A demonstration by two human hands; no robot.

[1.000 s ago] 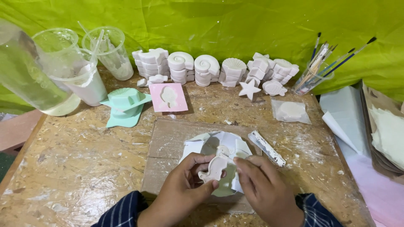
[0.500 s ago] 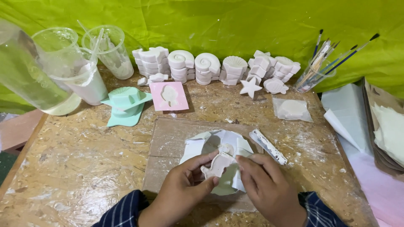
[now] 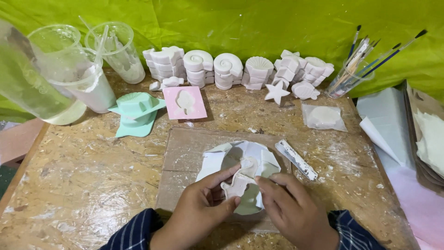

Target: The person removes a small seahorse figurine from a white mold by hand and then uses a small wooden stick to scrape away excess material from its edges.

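Both hands, left hand (image 3: 201, 208) and right hand (image 3: 296, 210), pinch the white plaster seahorse (image 3: 240, 178) low-centre between fingertips, its lower edge hidden behind the thumb.

Both hands (image 3: 249, 203) together, fingers (image 3: 226, 175) curled.

both hands (image 3: 249, 208) are bare, and the forearms wear dark navy sleeves (image 3: 134, 231) with thin white stripes.

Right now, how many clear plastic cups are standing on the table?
4, all at the far left: a large cup at the edge, one behind, one with white liquid, one with stirrers. More may be hidden.
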